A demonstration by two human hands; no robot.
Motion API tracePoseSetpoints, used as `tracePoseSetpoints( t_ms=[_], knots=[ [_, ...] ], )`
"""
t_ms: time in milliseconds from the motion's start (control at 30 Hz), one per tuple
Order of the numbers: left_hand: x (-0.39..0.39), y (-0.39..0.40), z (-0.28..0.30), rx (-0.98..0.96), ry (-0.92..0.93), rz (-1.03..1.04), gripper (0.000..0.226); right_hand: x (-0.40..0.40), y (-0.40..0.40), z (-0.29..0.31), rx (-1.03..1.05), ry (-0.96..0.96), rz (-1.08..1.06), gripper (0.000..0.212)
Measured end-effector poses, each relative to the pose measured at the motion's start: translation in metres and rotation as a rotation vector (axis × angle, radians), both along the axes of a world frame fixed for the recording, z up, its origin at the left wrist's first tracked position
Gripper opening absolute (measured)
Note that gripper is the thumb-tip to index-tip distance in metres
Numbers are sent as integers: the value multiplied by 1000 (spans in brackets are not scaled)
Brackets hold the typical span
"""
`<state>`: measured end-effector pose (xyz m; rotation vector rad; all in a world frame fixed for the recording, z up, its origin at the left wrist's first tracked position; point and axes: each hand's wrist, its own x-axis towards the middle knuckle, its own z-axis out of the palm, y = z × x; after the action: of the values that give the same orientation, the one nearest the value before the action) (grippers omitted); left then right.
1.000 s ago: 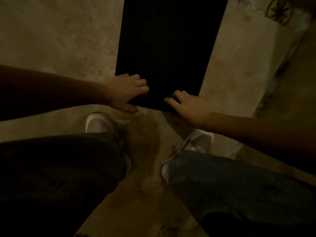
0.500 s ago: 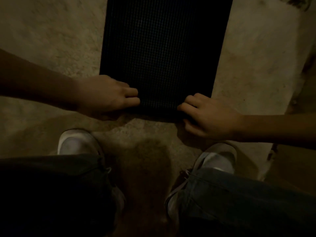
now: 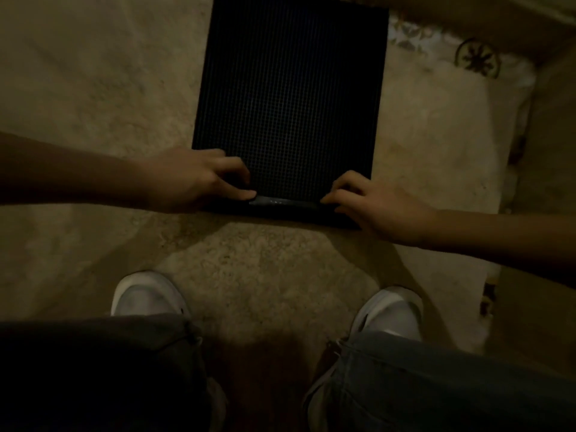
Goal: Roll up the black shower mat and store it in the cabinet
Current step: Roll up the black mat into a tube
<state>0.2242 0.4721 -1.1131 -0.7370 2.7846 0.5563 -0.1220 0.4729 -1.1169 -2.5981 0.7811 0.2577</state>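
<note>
The black shower mat (image 3: 290, 98), gridded on top, lies flat on the floor ahead of me and reaches to the top of the view. Its near edge is turned up and folded over into a narrow first roll (image 3: 282, 203). My left hand (image 3: 199, 179) grips the left end of that folded edge, fingers curled over it. At the right end my right hand (image 3: 371, 204) holds it the same way. No cabinet is in view.
The floor is beige and mottled stone (image 3: 93, 88) in dim light. A pale patterned rug (image 3: 442, 126) lies to the right of the mat. My two white shoes (image 3: 146, 294) (image 3: 392, 310) and my knees fill the bottom of the view.
The mat's near edge, flat a second ago, has been lifted and folded over by both hands. The view has shifted so the mat's far edge shows.
</note>
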Motion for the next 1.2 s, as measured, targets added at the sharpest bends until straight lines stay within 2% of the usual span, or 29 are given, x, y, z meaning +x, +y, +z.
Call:
tracePoseSetpoints(
  t_ms=[67,100,133,167,267,333,400,533,633,800,933,1067,1133,1200],
  knots=[
    [-2,-1,-8,-63,-97,-16,54,6,-4,-4,-111,32,-7,31],
    [-3,1,-8,-83,-177,-27,56,11,-4,-5,-130,37,20,45],
    [-6,4,-8,-117,-198,-43,58,16,0,-3,-103,50,15,64],
    [-7,6,-7,-144,-172,-49,58,19,5,-3,-62,51,1,73],
    [-8,15,-8,-198,-79,-38,58,14,24,1,-51,174,8,54],
    [-9,17,-11,-255,-66,-56,59,10,27,2,0,244,-21,58],
    [-12,18,-13,-256,-77,-15,59,9,26,-1,-52,222,-17,54],
    [-17,18,-18,-104,-159,140,60,10,22,-4,-113,226,-37,56],
    [-10,15,-18,27,-33,242,55,7,10,2,-18,146,-56,54],
    [-3,5,-16,106,84,232,50,0,-9,6,103,47,-77,49],
    [-4,3,-16,239,96,280,45,-4,-13,1,183,20,-62,47],
    [-6,2,-19,483,103,325,41,-9,-19,-8,381,-2,-39,46],
    [-5,3,-20,463,105,317,43,-11,-22,-9,448,-48,-50,43],
    [-4,6,-23,325,129,288,44,-15,-21,-10,467,-96,-61,38]
  ],
)
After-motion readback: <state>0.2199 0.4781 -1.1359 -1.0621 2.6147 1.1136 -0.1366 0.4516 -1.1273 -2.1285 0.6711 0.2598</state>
